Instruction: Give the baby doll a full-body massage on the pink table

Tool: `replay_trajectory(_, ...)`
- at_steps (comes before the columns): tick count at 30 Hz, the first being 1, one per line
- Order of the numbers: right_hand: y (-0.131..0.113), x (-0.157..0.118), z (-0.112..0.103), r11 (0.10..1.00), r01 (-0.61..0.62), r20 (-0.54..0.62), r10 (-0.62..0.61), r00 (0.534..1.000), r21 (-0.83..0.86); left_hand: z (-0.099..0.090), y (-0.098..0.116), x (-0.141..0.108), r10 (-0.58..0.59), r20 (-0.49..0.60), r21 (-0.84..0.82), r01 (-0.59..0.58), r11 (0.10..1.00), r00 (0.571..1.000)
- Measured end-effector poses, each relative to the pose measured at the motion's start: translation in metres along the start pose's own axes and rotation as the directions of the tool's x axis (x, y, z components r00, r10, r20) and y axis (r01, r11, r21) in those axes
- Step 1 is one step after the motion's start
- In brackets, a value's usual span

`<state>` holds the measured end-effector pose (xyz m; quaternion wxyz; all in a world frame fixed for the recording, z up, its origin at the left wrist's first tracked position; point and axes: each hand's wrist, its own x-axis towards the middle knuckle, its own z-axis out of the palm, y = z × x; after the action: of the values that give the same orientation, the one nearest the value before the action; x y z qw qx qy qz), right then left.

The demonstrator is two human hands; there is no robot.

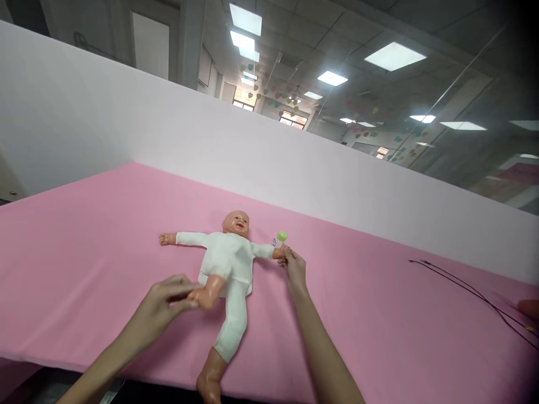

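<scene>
1. Between our fingers (182, 289), in the head view, lies the doll (229, 255); our left hand (165, 298) grips one foot (204, 297), our right hand (296, 269) pinches its wrist end (277, 253).
2. Uneven pulling could drag it; our right hand might nudge the green-topped container (282, 236) just beyond those fingers.

This looks to me like a big office or training room, though I can't tell which. Bright panels (394, 56) sit in a tiled ceiling (314, 19), white partitions (269, 151) wall off the pink table (357, 292), and beyond are coloured hearts (375, 110) and distant windows (293, 119).
</scene>
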<state>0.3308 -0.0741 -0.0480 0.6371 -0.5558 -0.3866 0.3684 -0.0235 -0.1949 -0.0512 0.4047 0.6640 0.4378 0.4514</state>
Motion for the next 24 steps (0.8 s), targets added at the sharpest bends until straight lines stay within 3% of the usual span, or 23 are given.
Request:
replay_trajectory(3, 0.021, 0.013, -0.024, 0.984, -0.158, -0.149, 0.170, 0.974, 0.086, -0.012, -0.010, -0.057, -0.043, 0.164, 0.015, 0.041, 0.999, 0.986)
replay_trajectory(5, 0.032, 0.012, -0.031, 0.969, -0.219, -0.179, 0.237, 0.955, 0.117, -0.014, -0.021, -0.082, -0.107, 0.193, 0.024, 0.105, 0.994, 0.975)
replay_trajectory(7, 0.031, 0.006, -0.028, 0.971, -0.188, -0.146, 0.209, 0.967, 0.145, -0.012, -0.027, -0.092, -0.151, 0.177, -0.001, 0.153, 0.988, 0.973)
replay_trajectory(9, 0.018, -0.003, -0.019, 0.985, -0.098, -0.048, 0.105, 0.993, 0.139, -0.009, -0.026, -0.086, -0.137, 0.138, -0.048, 0.145, 0.988, 0.981)
replay_trajectory(11, 0.000, -0.014, -0.005, 0.998, 0.008, 0.094, -0.014, 0.995, 0.061, -0.004, -0.020, -0.064, -0.096, 0.054, -0.087, 0.100, 0.991, 0.994)
replay_trajectory(13, -0.014, -0.028, 0.012, 0.992, 0.109, 0.271, -0.088, 0.959, -0.065, 0.003, -0.014, -0.030, -0.074, -0.076, -0.116, 0.064, 0.991, 0.994)
replay_trajectory(15, -0.020, -0.042, 0.026, 0.965, 0.194, 0.444, -0.097, 0.891, -0.177, 0.012, -0.012, 0.007, -0.092, -0.185, -0.159, 0.062, 0.985, 0.978)
replay_trajectory(17, -0.018, -0.051, 0.037, 0.939, 0.246, 0.549, -0.078, 0.832, -0.241, 0.023, -0.013, 0.041, -0.121, -0.201, -0.239, 0.071, 0.968, 0.972)
replay_trajectory(18, -0.016, -0.052, 0.039, 0.933, 0.256, 0.567, -0.073, 0.820, -0.251, 0.027, -0.014, 0.052, -0.126, -0.188, -0.271, 0.072, 0.960, 0.974)
replay_trajectory(20, -0.013, -0.047, 0.037, 0.944, 0.234, 0.535, -0.077, 0.841, -0.233, 0.031, -0.014, 0.060, -0.110, -0.172, -0.270, 0.060, 0.961, 0.979)
replay_trajectory(22, -0.010, -0.032, 0.026, 0.969, 0.165, 0.410, -0.078, 0.909, -0.181, 0.027, -0.011, 0.047, -0.069, -0.191, -0.185, 0.033, 0.982, 0.979)
replay_trajectory(24, -0.006, -0.012, 0.009, 0.991, 0.081, 0.205, -0.058, 0.977, -0.108, 0.017, -0.008, 0.015, -0.039, -0.178, -0.087, 0.023, 0.996, 0.983)
